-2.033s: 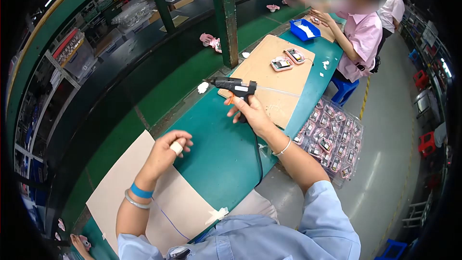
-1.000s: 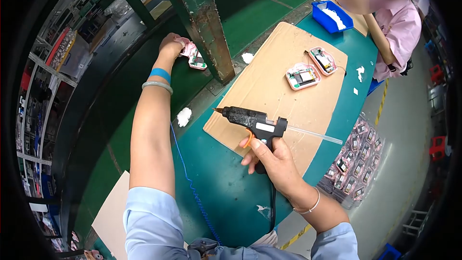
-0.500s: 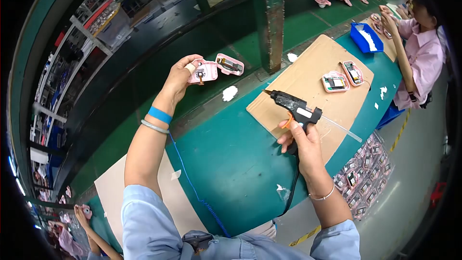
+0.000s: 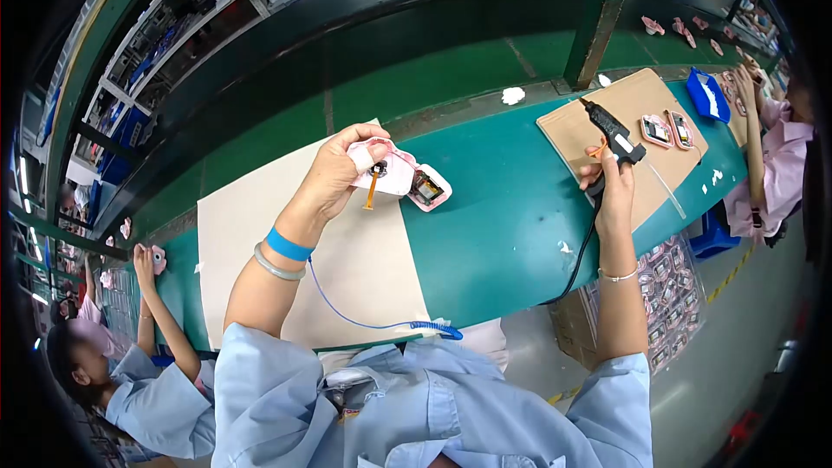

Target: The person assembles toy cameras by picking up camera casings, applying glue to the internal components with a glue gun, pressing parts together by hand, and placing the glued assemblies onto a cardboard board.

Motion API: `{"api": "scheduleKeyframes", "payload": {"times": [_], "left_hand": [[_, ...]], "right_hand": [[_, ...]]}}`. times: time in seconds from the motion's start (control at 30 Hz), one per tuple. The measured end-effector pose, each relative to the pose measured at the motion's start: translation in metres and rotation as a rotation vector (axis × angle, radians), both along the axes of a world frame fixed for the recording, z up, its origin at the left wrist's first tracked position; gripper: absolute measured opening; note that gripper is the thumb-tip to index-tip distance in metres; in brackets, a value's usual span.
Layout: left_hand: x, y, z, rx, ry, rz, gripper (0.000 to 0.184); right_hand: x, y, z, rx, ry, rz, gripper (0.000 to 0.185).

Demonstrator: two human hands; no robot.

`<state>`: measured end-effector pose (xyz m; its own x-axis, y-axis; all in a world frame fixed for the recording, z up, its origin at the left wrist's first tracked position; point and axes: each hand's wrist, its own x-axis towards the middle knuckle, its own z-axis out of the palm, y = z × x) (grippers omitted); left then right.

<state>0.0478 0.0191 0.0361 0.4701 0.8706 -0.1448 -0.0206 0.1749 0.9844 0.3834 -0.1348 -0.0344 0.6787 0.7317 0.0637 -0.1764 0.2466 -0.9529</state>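
Note:
My left hand (image 4: 336, 172) grips one half of an opened pink-and-white plastic case (image 4: 394, 175), with an orange ribbon cable (image 4: 371, 191) dangling from it. The other case half (image 4: 428, 188), joined alongside, shows a dark circuit and battery inside. A blue wrist strap (image 4: 289, 245) circles that wrist. In my right hand (image 4: 614, 186) is a black hot glue gun (image 4: 614, 132) with an orange trigger, its nozzle pointing up and left. A clear glue stick (image 4: 666, 190) sticks out of its rear. The gun is above the brown cardboard (image 4: 563, 126).
Two opened case halves (image 4: 667, 129) lie on the cardboard near a blue bin (image 4: 709, 97). A pale sheet (image 4: 260, 225) covers the left of the green table (image 4: 494, 243). Co-workers sit at right (image 4: 776, 156) and left (image 4: 160, 381). Many cases (image 4: 667, 303) are packed below the table edge.
My view has swung left and more of the pale sheet shows. The case is now over the sheet's edge, turned so its ribbon cable hangs down. The glue gun stays in my right hand, pointing more upward.

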Motion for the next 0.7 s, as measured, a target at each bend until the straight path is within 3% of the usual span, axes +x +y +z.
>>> {"api": "scheduleKeyframes", "payload": {"times": [0.27,0.5,0.57,0.7], "left_hand": [[-0.073,-0.040,-0.030,0.007,-0.011,0.052,0.011],[-0.104,-0.051,-0.049,-0.033,0.058,0.162,0.013],[-0.108,-0.050,-0.055,-0.065,0.122,0.236,0.015],[-0.123,-0.060,-0.046,-0.160,-0.062,0.153,0.022]], "right_hand": [[-0.050,-0.023,0.012,-0.041,-0.027,-0.025,0.028],[-0.157,-0.024,0.049,-0.032,-0.070,0.233,0.027],[-0.184,-0.022,0.049,-0.084,-0.099,0.436,0.030],[-0.227,-0.016,0.046,-0.148,-0.128,0.669,0.028]]}}
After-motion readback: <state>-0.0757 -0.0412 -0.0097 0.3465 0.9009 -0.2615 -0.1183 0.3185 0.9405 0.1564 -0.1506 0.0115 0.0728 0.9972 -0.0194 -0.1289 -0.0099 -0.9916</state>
